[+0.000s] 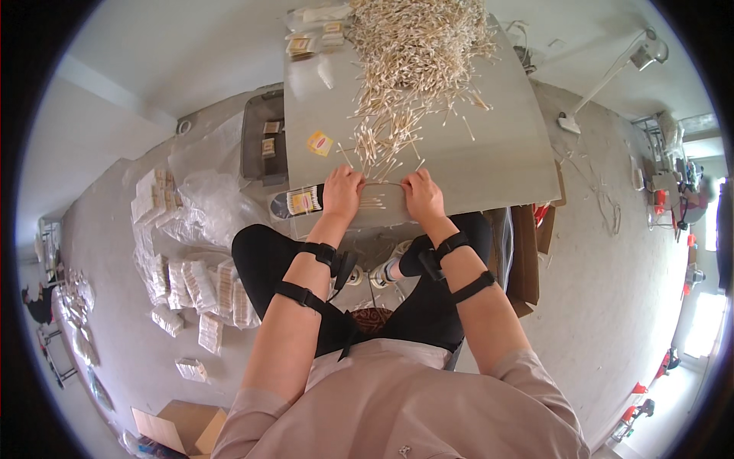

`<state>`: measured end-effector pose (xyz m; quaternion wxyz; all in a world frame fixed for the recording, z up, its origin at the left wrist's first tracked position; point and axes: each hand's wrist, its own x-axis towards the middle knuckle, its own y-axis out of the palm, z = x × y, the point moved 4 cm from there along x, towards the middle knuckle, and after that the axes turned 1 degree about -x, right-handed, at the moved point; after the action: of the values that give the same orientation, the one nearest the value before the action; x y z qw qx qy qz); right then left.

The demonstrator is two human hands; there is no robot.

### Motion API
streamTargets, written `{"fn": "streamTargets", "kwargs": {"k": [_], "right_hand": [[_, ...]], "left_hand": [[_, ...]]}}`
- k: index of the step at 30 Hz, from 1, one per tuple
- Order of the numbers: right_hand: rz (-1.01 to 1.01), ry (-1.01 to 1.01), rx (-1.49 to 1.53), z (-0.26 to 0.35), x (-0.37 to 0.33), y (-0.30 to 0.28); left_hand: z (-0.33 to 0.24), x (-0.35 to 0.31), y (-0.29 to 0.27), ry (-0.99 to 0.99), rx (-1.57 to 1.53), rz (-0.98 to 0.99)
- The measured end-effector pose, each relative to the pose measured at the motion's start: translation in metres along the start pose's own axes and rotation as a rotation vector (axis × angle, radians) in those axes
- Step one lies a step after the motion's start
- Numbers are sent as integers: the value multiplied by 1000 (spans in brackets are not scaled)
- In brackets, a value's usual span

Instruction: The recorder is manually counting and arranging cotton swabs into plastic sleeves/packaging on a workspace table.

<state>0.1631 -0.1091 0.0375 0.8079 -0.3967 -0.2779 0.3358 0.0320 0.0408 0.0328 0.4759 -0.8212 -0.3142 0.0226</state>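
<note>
I sit at a grey metal table (497, 153) with a big heap of pale cotton swabs (417, 53) at its far side. My left hand (342, 193) and my right hand (423, 195) rest near the table's front edge, fingers curled around a small aligned bunch of swabs (375, 201) lying between them. A filled packet of swabs (302, 202) with a dark end lies just left of my left hand. A small yellow label (319, 142) lies on the table beyond it.
Finished packets (313, 40) sit at the table's far left corner. A dark tray (264, 138) stands left of the table. Clear plastic bags and many stacked packets (195, 287) cover the floor at left. A cardboard box (527, 252) stands under the table's right side.
</note>
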Motion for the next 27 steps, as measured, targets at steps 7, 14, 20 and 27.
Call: {"fn": "streamTargets", "kwargs": {"k": [7, 14, 20, 27], "right_hand": [[32, -38, 4, 0, 2, 1], [96, -39, -15, 12, 16, 14], [177, -112, 45, 31, 20, 23], [193, -193, 121, 36, 18, 21]], "left_hand": [[3, -14, -6, -66, -3, 79], [7, -16, -8, -165, -33, 161], [16, -18, -4, -214, -55, 152], [12, -5, -3, -275, -121, 39]]}}
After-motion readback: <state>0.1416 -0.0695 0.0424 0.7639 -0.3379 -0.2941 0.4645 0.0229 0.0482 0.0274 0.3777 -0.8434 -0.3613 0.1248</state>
